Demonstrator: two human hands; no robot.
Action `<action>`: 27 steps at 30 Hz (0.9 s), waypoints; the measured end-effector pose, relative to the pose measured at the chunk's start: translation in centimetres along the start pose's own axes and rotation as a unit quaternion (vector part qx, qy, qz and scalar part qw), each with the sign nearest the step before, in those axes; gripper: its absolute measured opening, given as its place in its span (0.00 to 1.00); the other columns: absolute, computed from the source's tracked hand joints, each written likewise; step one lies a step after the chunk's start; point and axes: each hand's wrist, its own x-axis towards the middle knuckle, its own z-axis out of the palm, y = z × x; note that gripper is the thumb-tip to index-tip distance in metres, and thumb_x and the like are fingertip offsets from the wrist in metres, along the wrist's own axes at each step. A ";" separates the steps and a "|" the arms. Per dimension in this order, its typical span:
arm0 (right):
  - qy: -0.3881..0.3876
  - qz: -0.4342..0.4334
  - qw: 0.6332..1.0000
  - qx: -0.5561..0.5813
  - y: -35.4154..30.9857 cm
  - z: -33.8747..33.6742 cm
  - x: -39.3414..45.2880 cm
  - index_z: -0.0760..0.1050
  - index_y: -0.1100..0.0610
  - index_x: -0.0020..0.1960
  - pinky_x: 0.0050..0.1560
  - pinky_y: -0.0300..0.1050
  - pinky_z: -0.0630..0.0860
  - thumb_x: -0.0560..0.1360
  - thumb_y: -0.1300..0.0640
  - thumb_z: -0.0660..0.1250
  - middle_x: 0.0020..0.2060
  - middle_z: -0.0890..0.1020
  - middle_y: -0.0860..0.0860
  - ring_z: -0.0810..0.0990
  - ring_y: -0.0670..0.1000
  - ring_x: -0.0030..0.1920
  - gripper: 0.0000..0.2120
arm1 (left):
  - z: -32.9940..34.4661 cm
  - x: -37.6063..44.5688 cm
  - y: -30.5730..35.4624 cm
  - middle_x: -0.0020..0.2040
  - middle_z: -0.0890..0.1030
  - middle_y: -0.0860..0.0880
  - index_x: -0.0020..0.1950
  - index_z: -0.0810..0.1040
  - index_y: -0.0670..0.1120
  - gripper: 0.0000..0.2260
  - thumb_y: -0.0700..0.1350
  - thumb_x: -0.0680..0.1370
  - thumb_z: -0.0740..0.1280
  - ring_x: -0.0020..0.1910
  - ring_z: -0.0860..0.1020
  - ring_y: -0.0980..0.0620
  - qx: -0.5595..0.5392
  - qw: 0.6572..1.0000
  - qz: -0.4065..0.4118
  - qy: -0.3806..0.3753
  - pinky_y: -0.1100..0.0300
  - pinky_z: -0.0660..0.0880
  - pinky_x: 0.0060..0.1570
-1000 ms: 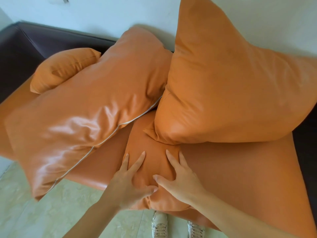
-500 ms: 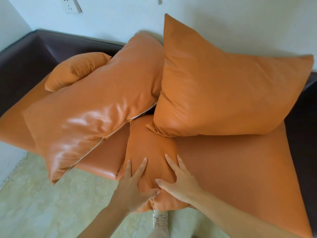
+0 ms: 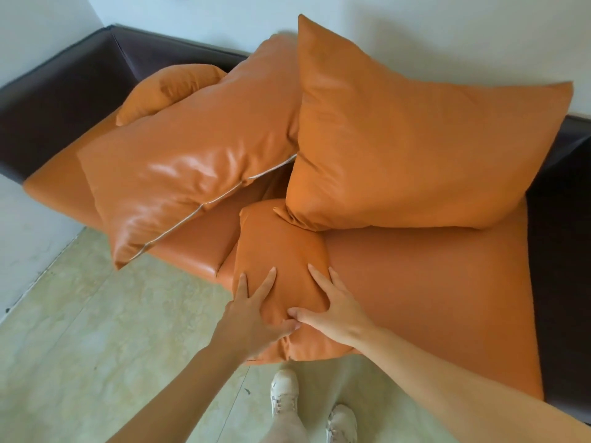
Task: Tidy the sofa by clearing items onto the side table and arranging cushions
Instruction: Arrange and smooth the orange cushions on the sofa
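Currently, left hand (image 3: 252, 318) and right hand (image 3: 335, 308) press, fingers spread flat, on the small orange leather cushion (image 3: 278, 251) lying on the orange sofa seat (image 3: 431, 292); neither hand grips it.

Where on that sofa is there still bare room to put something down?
The widest bare patch is the seat right of the small cushion, in front of the big right cushion. A narrow strip of seat shows under the glossy left cushion. The back is crowded with cushions, and both hands press the small one.
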 end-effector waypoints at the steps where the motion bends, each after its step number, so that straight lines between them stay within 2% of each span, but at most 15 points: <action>1: 0.001 -0.003 1.000 -0.002 0.2 0.2 -0.6 0.45 0.29 0.73 0.72 0.52 0.58 0.65 0.30 0.69 0.77 0.42 0.42 0.52 0.52 0.77 0.45 | 0.2 -0.6 0.0 0.80 0.41 0.48 0.74 0.42 0.72 0.47 0.71 0.65 0.70 0.74 0.61 0.41 -0.001 1.000 -0.001 0.000 0.48 0.69 0.67; 5: 0.004 -0.009 1.000 -0.002 0.6 1.2 -2.9 0.47 0.29 0.73 0.71 0.52 0.60 0.66 0.31 0.68 0.77 0.43 0.41 0.53 0.52 0.77 0.44 | 0.6 -3.0 -0.4 0.80 0.42 0.49 0.73 0.42 0.72 0.47 0.72 0.64 0.69 0.75 0.61 0.42 0.004 1.000 -0.003 0.000 0.47 0.69 0.67; 12: 0.018 -0.006 1.000 0.010 1.3 4.3 -7.3 0.48 0.30 0.74 0.72 0.50 0.58 0.66 0.31 0.68 0.77 0.46 0.40 0.53 0.49 0.76 0.43 | 1.8 -7.7 -1.6 0.80 0.41 0.50 0.74 0.41 0.71 0.47 0.72 0.65 0.68 0.74 0.62 0.44 0.028 1.000 0.001 -0.011 0.50 0.71 0.66; 17: 0.038 -0.026 0.996 0.077 2.9 6.8 -10.7 0.52 0.30 0.73 0.74 0.51 0.59 0.63 0.30 0.70 0.76 0.51 0.38 0.54 0.45 0.76 0.44 | 2.3 -11.8 -1.3 0.80 0.43 0.48 0.74 0.40 0.70 0.45 0.70 0.67 0.67 0.73 0.64 0.42 0.079 0.997 0.006 -0.020 0.51 0.72 0.64; 22: 0.082 -0.033 0.984 0.151 5.2 7.5 -13.8 0.55 0.31 0.72 0.72 0.48 0.63 0.60 0.28 0.70 0.74 0.57 0.35 0.59 0.40 0.72 0.44 | 2.7 -14.3 1.7 0.80 0.43 0.48 0.74 0.40 0.70 0.41 0.68 0.70 0.64 0.73 0.60 0.37 0.164 0.986 0.037 -0.014 0.45 0.72 0.63; 27: 0.141 -0.034 0.970 0.193 8.5 4.9 -16.6 0.58 0.33 0.73 0.68 0.38 0.57 0.65 0.34 0.72 0.75 0.57 0.38 0.56 0.36 0.71 0.41 | 3.7 -15.2 7.2 0.80 0.44 0.50 0.75 0.42 0.69 0.38 0.67 0.72 0.63 0.72 0.61 0.37 0.215 0.973 0.085 -0.004 0.44 0.71 0.63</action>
